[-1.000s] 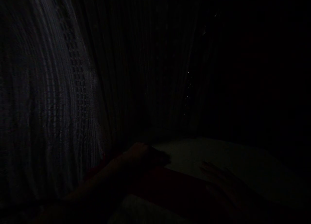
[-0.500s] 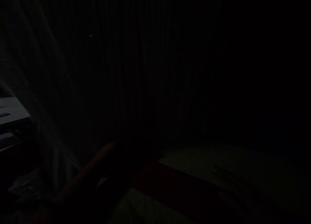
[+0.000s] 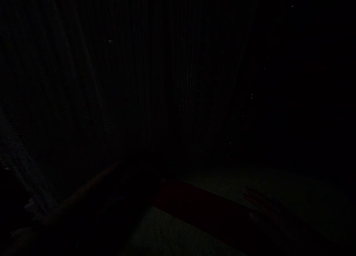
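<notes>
The scene is almost black. My left forearm point(image 3: 91, 185) reaches from the lower left up towards the middle, and its hand is lost in the dark near the foot of a hanging fabric. My right hand point(image 3: 257, 200) shows faintly at the lower right. Its fingers lie stretched out flat on a pale surface point(image 3: 222, 182), next to a dark red band point(image 3: 194, 208) that runs across it.
A tall ribbed fabric like a curtain point(image 3: 172, 85) fills the back and left. Pale crumpled shapes point(image 3: 36, 206) lie at the lower left. The right side is too dark to make out.
The view has darkened and shifted. My left hand, dimly seen on the surface a second ago, is no longer visible. A pale flat object at the left edge has left the view.
</notes>
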Demonstrator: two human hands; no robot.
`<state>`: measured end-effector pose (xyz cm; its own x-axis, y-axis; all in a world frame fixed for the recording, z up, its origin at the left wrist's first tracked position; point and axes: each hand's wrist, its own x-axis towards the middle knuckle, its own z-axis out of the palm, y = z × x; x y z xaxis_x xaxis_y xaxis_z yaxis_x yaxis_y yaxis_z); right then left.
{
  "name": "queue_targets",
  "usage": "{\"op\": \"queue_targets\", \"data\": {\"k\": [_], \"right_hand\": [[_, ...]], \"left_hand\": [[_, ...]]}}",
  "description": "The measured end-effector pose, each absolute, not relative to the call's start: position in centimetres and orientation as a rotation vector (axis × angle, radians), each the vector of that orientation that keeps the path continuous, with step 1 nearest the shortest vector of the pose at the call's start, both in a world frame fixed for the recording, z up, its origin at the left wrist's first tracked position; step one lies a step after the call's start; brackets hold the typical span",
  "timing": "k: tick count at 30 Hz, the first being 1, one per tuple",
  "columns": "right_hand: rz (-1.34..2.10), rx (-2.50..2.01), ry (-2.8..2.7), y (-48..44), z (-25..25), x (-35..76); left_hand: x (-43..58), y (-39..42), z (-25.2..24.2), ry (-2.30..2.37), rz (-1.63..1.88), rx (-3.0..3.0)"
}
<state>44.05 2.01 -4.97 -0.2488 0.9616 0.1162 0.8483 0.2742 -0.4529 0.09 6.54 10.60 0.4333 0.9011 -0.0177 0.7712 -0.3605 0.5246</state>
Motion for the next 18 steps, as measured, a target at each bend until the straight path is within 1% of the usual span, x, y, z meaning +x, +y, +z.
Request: {"op": "queue_targets", "data": {"k": [3, 9, 12, 18], "right_hand": [[0.468, -1.695, -2.155, 1.9, -4.8, 43.8], [0.352, -1.675, -2.268, 2.4, -6.4, 45.0], [0.405, -1.816, -2.245, 2.7, -6.2, 45.1], [0.435, -1.826, -2.239, 2.5, -5.9, 44.8]], "left_hand": [[-0.6, 7.4, 10.9, 1.379, 0.341, 2.222], [-1.8, 7.7, 10.8, 1.371, 0.247, 2.219], [-1.7, 7.5, 10.4, 1.387, 0.216, 2.233], [-1.1, 6.8, 9.3, 1.440, 0.201, 2.308]]}}
